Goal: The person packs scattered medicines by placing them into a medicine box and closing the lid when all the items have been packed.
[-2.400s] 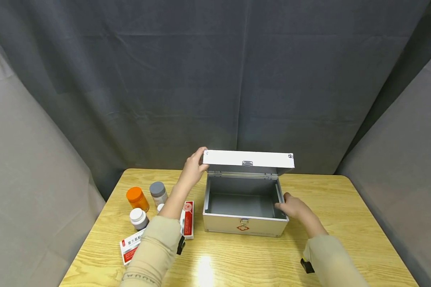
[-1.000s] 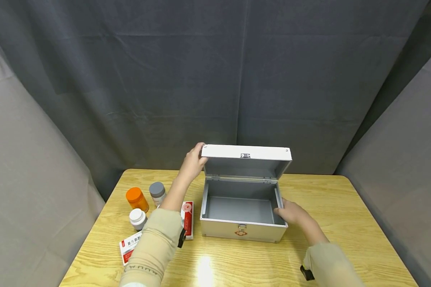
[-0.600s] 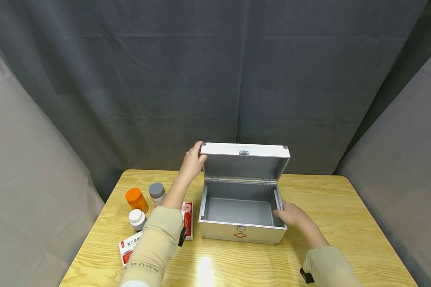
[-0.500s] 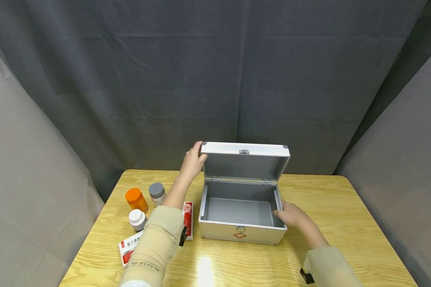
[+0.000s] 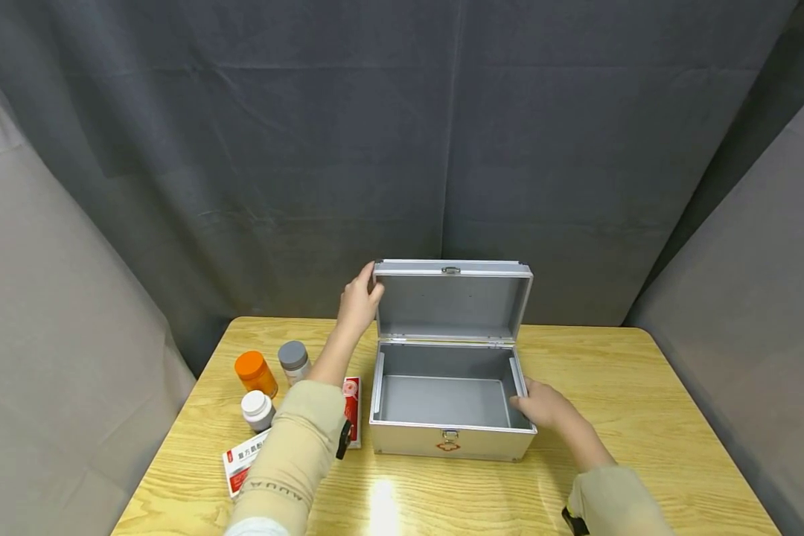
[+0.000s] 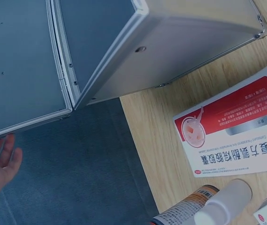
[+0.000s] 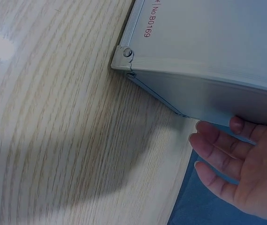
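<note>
A silver metal first-aid box point(image 5: 450, 441) with a red cross emblem stands on the table, its lid point(image 5: 452, 305) raised upright and its grey inside showing. My left hand point(image 5: 358, 304) grips the lid's left edge near the upper corner; in the left wrist view the fingertips point(image 6: 11, 157) meet that edge. At the box's right wall, my right hand point(image 5: 548, 408) holds the rim, thumb toward the inside. The other fingers point(image 7: 217, 150) are outside, loosely bent by the wall in the right wrist view, where the thumb is mostly hidden.
Left of the box are an orange bottle point(image 5: 256, 372), a grey-capped bottle point(image 5: 295, 360), a white bottle point(image 5: 257, 409) and red-and-white medicine boxes point(image 5: 243, 458), partly behind my left sleeve. Another white-capped bottle point(image 6: 227, 199) shows in the left wrist view. A dark curtain point(image 5: 402, 149) hangs behind the table point(image 5: 616, 417).
The lid has swung further up and back with my left hand on its edge. The box has shifted slightly toward me, my right hand staying at its right rim.
</note>
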`<move>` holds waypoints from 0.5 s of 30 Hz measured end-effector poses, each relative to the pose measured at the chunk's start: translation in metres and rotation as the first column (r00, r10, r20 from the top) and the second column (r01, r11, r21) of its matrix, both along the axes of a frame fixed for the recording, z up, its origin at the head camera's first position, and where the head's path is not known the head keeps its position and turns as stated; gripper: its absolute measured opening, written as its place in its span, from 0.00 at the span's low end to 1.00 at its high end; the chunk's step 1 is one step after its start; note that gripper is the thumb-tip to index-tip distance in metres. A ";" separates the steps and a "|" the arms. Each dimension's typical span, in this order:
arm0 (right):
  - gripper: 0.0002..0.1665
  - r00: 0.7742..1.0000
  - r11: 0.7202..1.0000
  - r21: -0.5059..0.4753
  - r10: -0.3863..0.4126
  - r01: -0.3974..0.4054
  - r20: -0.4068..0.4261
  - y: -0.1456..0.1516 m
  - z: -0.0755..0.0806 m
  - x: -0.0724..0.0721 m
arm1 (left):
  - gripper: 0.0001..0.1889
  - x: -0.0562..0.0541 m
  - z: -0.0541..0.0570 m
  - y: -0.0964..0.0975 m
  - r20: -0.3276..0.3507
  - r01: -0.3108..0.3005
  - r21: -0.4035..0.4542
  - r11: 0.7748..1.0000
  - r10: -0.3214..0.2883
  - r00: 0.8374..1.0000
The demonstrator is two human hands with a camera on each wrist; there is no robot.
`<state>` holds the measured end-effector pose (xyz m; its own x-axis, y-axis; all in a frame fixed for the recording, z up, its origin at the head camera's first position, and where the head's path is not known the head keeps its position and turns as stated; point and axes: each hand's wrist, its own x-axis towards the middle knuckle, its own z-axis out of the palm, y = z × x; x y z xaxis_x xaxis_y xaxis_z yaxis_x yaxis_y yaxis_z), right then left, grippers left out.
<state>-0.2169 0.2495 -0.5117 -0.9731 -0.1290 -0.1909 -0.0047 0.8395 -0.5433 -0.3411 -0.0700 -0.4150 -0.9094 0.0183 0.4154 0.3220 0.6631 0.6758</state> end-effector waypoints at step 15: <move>0.35 1.000 1.000 -0.013 -0.015 0.016 0.026 -0.003 -0.002 0.001 | 0.27 -0.003 -0.011 -0.002 0.016 0.031 0.023 0.999 -0.031 0.999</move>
<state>-0.2160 0.2464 -0.5141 -0.9698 -0.1165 -0.2142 0.0223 0.8324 -0.5537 -0.3440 -0.0716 -0.4255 -0.9154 0.0373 0.4009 0.3307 0.6376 0.6958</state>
